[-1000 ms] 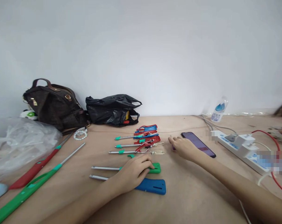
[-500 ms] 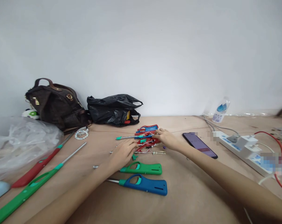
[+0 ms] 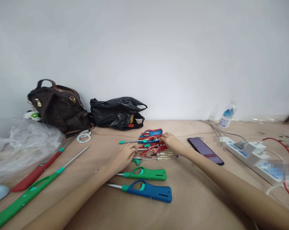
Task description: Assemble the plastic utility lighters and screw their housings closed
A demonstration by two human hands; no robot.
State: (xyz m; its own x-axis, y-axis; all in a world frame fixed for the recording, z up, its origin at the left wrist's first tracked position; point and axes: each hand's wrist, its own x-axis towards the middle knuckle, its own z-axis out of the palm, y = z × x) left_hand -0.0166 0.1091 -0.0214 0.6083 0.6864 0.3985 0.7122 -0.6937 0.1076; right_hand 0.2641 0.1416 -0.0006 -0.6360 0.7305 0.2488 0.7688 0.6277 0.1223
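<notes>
Several opened gas lighters lie in a row between my hands. My left hand (image 3: 125, 156) is closed at the left of the row, its fingertips at the metal tube (image 3: 141, 149) of an opened red lighter (image 3: 156, 149). My right hand (image 3: 172, 144) is curled at the right end of an opened blue lighter (image 3: 150, 141), fingertips partly hidden. White wires and clear, brass-ended pieces (image 3: 163, 156) lie below the red shell. A loose green trigger (image 3: 136, 161) is near my left fingers. Closer in are a whole green lighter (image 3: 149, 173) and a whole blue lighter (image 3: 151, 193).
At left lie a long red lighter (image 3: 36, 174), a long green lighter (image 3: 31, 195) and a clear plastic bag (image 3: 26, 147). Behind stand a brown bag (image 3: 60, 108) and a black plastic bag (image 3: 115, 111). Right are a phone (image 3: 205, 150), a power strip (image 3: 249, 163) and a bottle (image 3: 227, 115).
My left hand has drawn slightly left and toward me, uncovering more of the green trigger. The red shell and wired pieces have shifted right. My right hand stays nearly in place.
</notes>
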